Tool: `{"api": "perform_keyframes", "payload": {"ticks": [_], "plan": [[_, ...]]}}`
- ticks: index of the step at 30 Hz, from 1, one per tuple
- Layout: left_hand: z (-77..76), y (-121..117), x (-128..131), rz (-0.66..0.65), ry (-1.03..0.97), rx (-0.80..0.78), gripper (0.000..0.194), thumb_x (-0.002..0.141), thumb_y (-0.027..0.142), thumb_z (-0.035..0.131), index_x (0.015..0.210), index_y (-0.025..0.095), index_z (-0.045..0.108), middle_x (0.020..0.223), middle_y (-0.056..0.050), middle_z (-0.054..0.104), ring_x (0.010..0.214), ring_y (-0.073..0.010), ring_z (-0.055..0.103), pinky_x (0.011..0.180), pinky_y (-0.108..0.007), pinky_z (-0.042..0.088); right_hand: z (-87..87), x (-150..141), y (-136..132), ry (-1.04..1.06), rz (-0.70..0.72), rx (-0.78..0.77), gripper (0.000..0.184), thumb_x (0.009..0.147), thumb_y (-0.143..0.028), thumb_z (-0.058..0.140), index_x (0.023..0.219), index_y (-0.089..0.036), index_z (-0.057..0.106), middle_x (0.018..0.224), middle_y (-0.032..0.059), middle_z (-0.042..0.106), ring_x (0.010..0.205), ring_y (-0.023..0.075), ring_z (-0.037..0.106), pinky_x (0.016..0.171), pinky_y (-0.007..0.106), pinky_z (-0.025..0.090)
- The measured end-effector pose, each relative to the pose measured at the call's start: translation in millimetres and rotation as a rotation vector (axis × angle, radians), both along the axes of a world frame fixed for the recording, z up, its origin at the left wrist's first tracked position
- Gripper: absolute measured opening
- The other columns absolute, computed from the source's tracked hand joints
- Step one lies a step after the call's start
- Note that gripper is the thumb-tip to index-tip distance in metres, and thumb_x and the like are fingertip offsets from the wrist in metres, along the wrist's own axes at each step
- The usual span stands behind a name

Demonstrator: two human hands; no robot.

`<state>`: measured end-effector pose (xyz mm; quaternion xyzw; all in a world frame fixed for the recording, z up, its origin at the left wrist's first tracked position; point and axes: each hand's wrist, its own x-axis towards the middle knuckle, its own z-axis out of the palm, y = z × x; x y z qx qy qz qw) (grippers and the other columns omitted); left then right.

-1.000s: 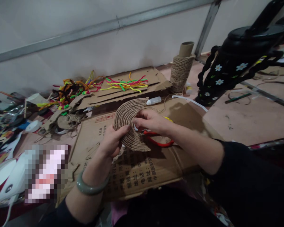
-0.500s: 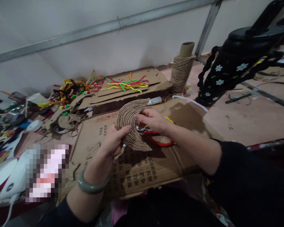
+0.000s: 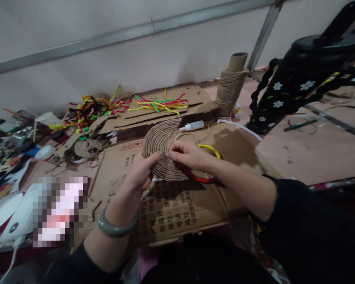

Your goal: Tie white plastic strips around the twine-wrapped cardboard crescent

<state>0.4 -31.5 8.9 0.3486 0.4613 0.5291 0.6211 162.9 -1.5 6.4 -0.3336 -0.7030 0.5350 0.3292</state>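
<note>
My left hand [image 3: 140,171] grips a half-round piece of coiled jute twine [image 3: 156,140] at its outer left side, thumb on top. A green bangle sits on that wrist. My right hand [image 3: 187,154] pinches the inner edge of the coiled twine piece, fingertips close to the left thumb. Under the right hand are scissors [image 3: 208,180] with red and yellow handles, their blades hidden. Beyond the twine piece, a small clear glue bottle [image 3: 194,126] with a pointed tip lies on the printed cardboard [image 3: 207,209].
A twine spool [image 3: 231,86] stands at the back, beside a black flowered tumbler [image 3: 284,94]. Colourful pipe cleaners [image 3: 162,103] lie on a cardboard strip. Clutter and a white hot-glue-like device [image 3: 23,217] fill the left side.
My right fingertips have moved slightly down and left along the inner edge, nearer my left thumb. The scissors' metal part has gone out of sight. The view has shifted a little.
</note>
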Motion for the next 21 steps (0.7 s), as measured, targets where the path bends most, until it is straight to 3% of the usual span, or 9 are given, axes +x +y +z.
{"api": "perform_keyframes", "payload": {"ticks": [7,15,21], "plan": [[0.7,-2.1,2.6,-0.009,-0.003,-0.013,0.03,0.059,0.019,0.079,0.086,0.011,0.066,0.073,-0.006,0.072,0.067,-0.0216,0.069,0.066,-0.033,0.058,2.3,-2.1,-1.8,0.01,0.016,-0.043,0.018,0.083,-0.027,0.053,0.069,-0.019,0.045,0.056,-0.0064,0.045,0.051,0.007,0.041,0.05,0.022,0.032],[1.2,-1.3,1.2,0.033,0.017,0.031,0.033,0.059,0.019,0.079,0.089,0.011,0.066,0.076,-0.005,0.073,0.067,-0.0182,0.069,0.065,-0.028,0.057,3.3,-2.5,-3.9,0.024,-0.025,-0.065,0.02,0.087,-0.03,0.048,0.071,-0.019,0.046,0.059,-0.0052,0.045,0.054,0.0081,0.041,0.052,0.022,0.033],[0.3,-3.0,3.2,-0.02,-0.01,0.012,0.032,0.06,0.019,0.079,0.089,0.011,0.068,0.078,-0.007,0.073,0.072,-0.0223,0.07,0.071,-0.034,0.058,-0.3,-4.9,-1.3,0.07,-0.015,-0.088,0.017,0.084,-0.03,0.051,0.073,-0.018,0.046,0.062,-0.0055,0.042,0.054,0.0076,0.038,0.051,0.022,0.031]]}}
